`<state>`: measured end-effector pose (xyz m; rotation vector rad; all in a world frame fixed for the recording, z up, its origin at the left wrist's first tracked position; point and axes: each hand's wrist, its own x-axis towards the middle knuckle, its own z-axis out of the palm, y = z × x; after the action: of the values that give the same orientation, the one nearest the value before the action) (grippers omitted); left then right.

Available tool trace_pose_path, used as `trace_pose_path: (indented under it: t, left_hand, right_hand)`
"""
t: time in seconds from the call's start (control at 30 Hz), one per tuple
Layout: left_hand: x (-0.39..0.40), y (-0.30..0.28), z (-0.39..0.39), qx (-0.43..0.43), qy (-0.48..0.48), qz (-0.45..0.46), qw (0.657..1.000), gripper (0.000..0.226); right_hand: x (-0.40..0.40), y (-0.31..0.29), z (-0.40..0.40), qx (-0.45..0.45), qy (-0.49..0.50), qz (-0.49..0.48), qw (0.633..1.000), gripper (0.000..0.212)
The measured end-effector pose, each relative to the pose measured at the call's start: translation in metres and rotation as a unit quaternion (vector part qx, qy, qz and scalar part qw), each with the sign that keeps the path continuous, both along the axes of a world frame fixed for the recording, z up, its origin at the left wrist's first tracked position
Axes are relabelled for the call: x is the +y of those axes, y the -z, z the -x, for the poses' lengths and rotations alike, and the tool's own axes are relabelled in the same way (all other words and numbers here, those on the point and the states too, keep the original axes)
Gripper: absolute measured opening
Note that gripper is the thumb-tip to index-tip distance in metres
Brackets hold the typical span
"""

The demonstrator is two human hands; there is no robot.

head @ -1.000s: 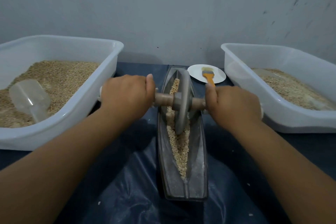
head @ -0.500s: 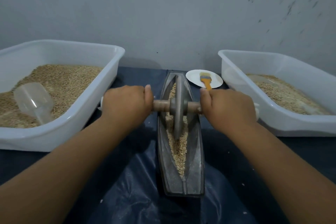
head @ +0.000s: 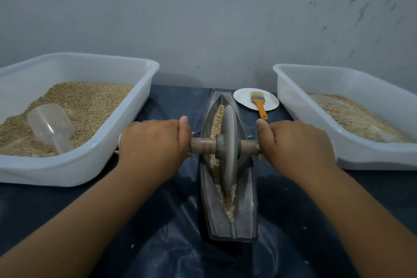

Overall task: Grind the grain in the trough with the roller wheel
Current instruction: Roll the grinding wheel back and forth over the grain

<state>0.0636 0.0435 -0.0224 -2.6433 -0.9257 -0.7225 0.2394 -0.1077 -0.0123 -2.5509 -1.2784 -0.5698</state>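
I see the trough point(head: 244, 216) lying lengthwise on the dark sheet point(head: 171, 253), its narrow far end toward the wall. The roller wheel point(head: 228, 149) stands on edge in its groove, about midway along. The grain point(head: 218, 117) runs along the groove beyond the wheel, and paler, broken grain lies on the near side of it. My left hand point(head: 154, 144) grips the left end of the wooden axle point(head: 203, 145), fingers curled over it, thumb up. My right hand point(head: 295, 144) grips the right end the same way. A white tub point(head: 94, 165) of grain with a clear scoop point(head: 50, 125) sits to the left, another tub point(head: 352, 160) to the right. A brush point(head: 258, 104) lies on a small white plate point(head: 242, 98) beyond the trough.
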Motion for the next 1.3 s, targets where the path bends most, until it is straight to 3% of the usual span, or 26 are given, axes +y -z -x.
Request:
trace_pose_path:
  t: [0.1,0.23,0.47,0.73,0.93,1.0,1.1,1.3]
  left_hand:
    - [0.02,0.0,-0.019,0.095,0.023,-0.068,0.993,0.092]
    - [0.029,-0.008,-0.041,0.109,0.014,-0.08,0.991,0.061]
    - [0.011,-0.001,-0.011,0.071,0.041,-0.057,0.995,0.045]
    - [-0.012,-0.005,0.018,-0.006,0.01,0.008,1.0,0.057]
    - [-0.003,-0.005,0.002,0.038,0.007,-0.018,0.999,0.054]
    - [0.003,-0.007,-0.005,0.052,0.022,-0.023,0.998,0.066]
    - [0.007,-0.013,-0.014,0.101,0.049,-0.051,0.992,0.086]
    - [0.019,-0.013,-0.03,0.083,0.037,-0.065,0.994,0.079]
  right_hand:
    - [0.019,0.014,-0.017,-0.026,0.01,-0.062,0.998,0.063]
    - [0.033,0.021,-0.028,-0.013,0.016,-0.104,0.994,0.054]
    - [0.001,0.013,-0.017,0.034,-0.026,-0.025,0.999,0.06]
    - [-0.02,-0.015,0.002,0.105,-0.036,0.077,0.991,0.061]
    - [-0.007,0.004,-0.004,0.022,-0.003,-0.015,1.0,0.063]
    - [-0.002,0.012,-0.009,0.005,0.002,-0.043,0.999,0.062]
    - [0.002,0.02,-0.017,0.039,0.003,-0.069,0.997,0.061]
    - [0.012,0.025,-0.026,0.024,0.012,-0.091,0.996,0.06]
